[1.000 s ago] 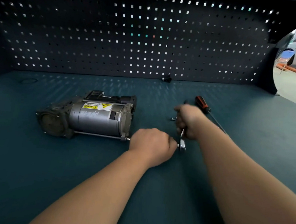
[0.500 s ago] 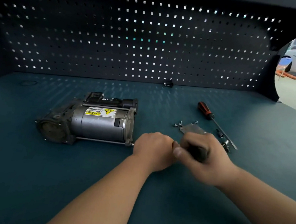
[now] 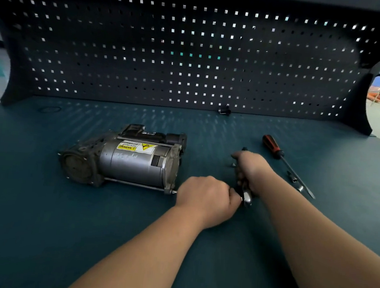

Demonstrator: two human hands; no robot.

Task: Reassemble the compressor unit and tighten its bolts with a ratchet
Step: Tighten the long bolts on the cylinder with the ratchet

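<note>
The grey compressor unit [image 3: 134,159], with a yellow warning label, lies on its side on the dark teal bench [image 3: 37,222]. A long bolt [image 3: 134,184] runs along its near side and its end sticks out at the right. My left hand [image 3: 207,197] is curled round the extension between that bolt end and the ratchet head. The ratchet [image 3: 247,198] has its handle pointing away from me, and my right hand [image 3: 250,168] grips the handle. The socket itself is hidden under my left hand.
A red and black screwdriver [image 3: 280,157] lies to the right, with loose sockets [image 3: 293,178] beside its shaft. Small screws [image 3: 233,164] lie by my right hand. A small black part [image 3: 224,111] sits at the foot of the pegboard [image 3: 192,58].
My right hand has swung the ratchet handle from near me to pointing away, covering the small metal plate seen half a second ago. My left hand has stayed at the bolt end.
</note>
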